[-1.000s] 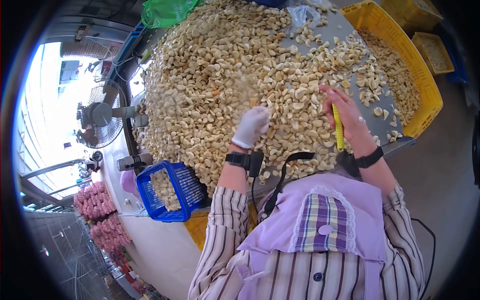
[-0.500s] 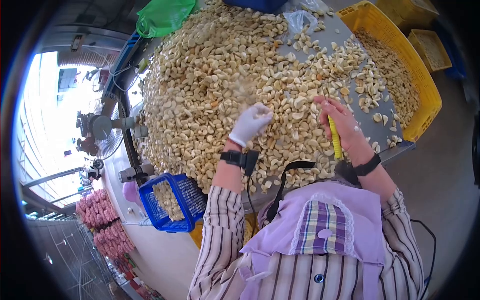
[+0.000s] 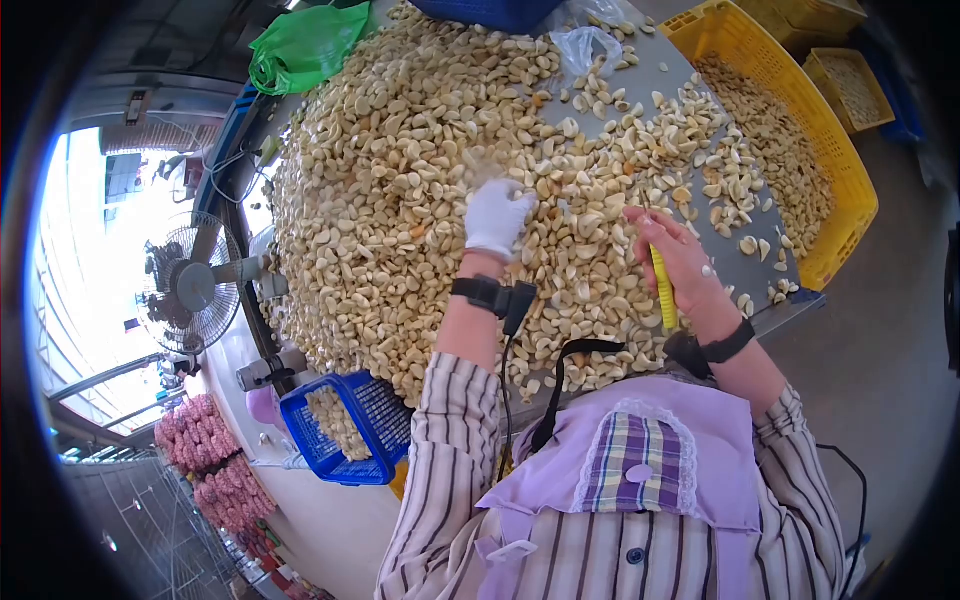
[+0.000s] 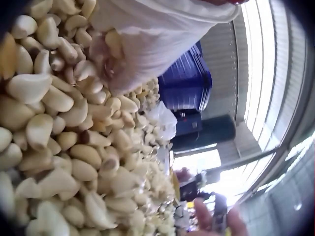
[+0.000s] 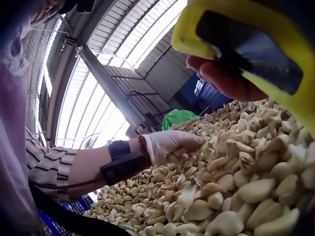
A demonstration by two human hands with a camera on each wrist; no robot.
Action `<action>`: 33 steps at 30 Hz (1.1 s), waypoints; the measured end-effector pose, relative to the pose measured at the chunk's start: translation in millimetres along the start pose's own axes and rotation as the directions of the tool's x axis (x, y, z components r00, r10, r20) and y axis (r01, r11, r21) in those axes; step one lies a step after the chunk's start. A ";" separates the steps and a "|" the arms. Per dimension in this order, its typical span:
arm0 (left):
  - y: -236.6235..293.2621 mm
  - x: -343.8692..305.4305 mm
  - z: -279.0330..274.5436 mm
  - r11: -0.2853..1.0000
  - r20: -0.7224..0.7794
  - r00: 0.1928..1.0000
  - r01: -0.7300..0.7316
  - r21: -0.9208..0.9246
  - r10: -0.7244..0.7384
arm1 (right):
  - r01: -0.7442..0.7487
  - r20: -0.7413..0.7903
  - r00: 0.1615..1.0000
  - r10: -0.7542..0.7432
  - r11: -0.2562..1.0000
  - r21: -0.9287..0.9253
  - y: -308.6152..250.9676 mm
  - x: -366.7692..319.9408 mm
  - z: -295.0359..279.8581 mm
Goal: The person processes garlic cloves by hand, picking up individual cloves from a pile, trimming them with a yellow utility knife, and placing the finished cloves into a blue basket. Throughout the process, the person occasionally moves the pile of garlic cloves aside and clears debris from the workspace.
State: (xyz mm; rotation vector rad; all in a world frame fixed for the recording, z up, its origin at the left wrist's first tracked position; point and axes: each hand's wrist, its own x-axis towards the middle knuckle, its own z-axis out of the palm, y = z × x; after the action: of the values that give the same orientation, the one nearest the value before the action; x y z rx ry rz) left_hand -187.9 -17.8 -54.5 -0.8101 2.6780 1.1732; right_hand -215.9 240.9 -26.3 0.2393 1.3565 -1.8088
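A large heap of pale peeled garlic cloves (image 3: pixel 400 180) covers the table. The left hand (image 3: pixel 497 218), in a white glove, reaches into the middle of the heap with bent fingers. In the left wrist view, a clove (image 4: pixel 114 44) is pinched in the gloved fingers (image 4: pixel 110 73). To the right, the bare right hand (image 3: pixel 682 265) grips a yellow cutter (image 3: pixel 664 290) above the near right part of the heap. The right wrist view shows its yellow body (image 5: pixel 189 32) up close, with fingers (image 5: pixel 226 81) curled beneath; its blade cannot be made out.
A blue basket (image 3: pixel 385 425) with cloves stands at the near left, a yellow crate (image 3: pixel 840 180) of cloves at the right. Toward the back lie a green bag (image 3: pixel 305 50), a blue container (image 3: pixel 490 10) and a clear bag (image 3: pixel 585 48). A fan (image 3: pixel 190 285) stands at left.
The gloved left hand has moved forward, deeper over the heap, from near the right hand's level. The right hand keeps its grip on the cutter. The head view has shifted slightly.
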 end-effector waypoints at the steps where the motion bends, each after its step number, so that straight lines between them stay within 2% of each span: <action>1: -4.2 -0.1 -0.5 1.000 0.002 1.000 -0.001 0.001 0.001 | -0.016 -0.012 1.000 0.016 1.000 -0.024 -1.6 -0.3 0.8; 2: -9.5 -3.7 -0.8 0.949 0.084 0.992 0.114 -0.293 -0.093 | -0.015 -0.015 1.000 0.015 1.000 -0.021 -1.5 1.0 0.7; 3: -5.4 -12.9 -3.8 0.802 0.190 0.968 0.240 -0.547 -0.160 | 0.016 0.016 1.000 -0.016 0.998 -0.057 0.5 1.8 0.5; 4: 4.3 -25.1 -8.1 0.661 0.245 0.957 0.283 -0.695 -0.152 | 0.047 0.048 0.998 -0.043 0.995 -0.092 2.5 2.0 0.5; 5: 3.8 -33.1 -7.3 0.660 0.249 0.956 0.289 -0.693 -0.157 | 0.041 0.047 0.998 -0.036 0.995 -0.090 1.9 1.0 2.4; 7: 7.3 -48.9 -7.6 0.347 0.361 0.930 0.316 -0.883 0.073 | 0.062 0.105 0.994 -0.044 0.982 -0.178 -0.3 -2.2 10.5; 9: 22.2 -66.6 -6.7 0.303 0.395 0.917 0.363 -0.881 0.051 | 0.080 0.124 0.991 -0.056 0.976 -0.204 2.9 -4.1 19.9; 11: 30.8 -76.6 -0.3 0.183 0.397 0.914 0.377 -0.908 0.084 | 0.106 0.142 0.987 -0.074 0.967 -0.232 2.3 -5.6 25.1; 14: 30.4 -87.1 11.3 0.145 0.385 0.920 0.372 -0.917 0.072 | 0.276 0.312 0.941 -0.129 0.824 -0.495 -4.7 -8.9 27.6; 15: 30.8 -89.9 14.0 0.111 0.370 0.925 0.360 -0.926 0.089 | 0.274 0.311 0.942 -0.126 0.824 -0.497 -3.8 -7.9 27.3; 17: 37.2 -96.9 18.8 0.152 0.379 0.923 0.366 -0.918 0.067 | 0.325 0.390 0.913 -0.122 0.796 -0.510 -0.5 -5.4 27.0; 19: 47.7 -103.2 27.4 0.258 0.267 0.959 0.283 -0.924 -0.099 | 0.324 0.389 0.915 -0.110 0.774 -0.543 -4.2 -7.1 29.5; 21: 47.4 -106.2 28.0 0.231 0.302 0.950 0.313 -0.921 -0.083 | 0.324 0.387 0.917 -0.099 0.752 -0.575 -4.2 -6.1 29.3; 24: 58.9 -109.2 30.7 0.194 0.278 0.956 0.291 -0.937 -0.091 | 0.389 0.402 0.900 -0.171 0.733 -0.558 1.0 -3.0 26.6; 26: 70.4 -108.6 32.6 0.241 0.176 0.967 0.218 -0.946 -0.184 | 0.301 0.357 0.926 -0.124 0.812 -0.499 2.0 -3.1 27.3; 30: 60.9 -105.4 37.6 0.165 0.191 0.974 0.210 -0.964 -0.120 | 0.300 0.365 0.921 -0.135 0.844 -0.445 -1.7 -2.6 27.2; 32: 55.4 -106.1 37.8 -0.006 0.248 0.964 0.250 -0.968 0.093 | -0.031 0.272 0.955 0.120 0.950 -0.311 -7.9 0.0 23.4; 33: 53.8 -106.7 39.0 -0.006 0.250 0.964 0.251 -0.968 0.090 | -0.034 0.272 0.955 0.123 0.950 -0.310 -6.1 3.8 20.1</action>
State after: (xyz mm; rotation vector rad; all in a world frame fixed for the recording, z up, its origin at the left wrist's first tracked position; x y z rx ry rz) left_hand -128.8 85.7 -14.5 -0.7253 1.0111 2.9331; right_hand -216.2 222.0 -16.3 -0.1294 1.3691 -1.4766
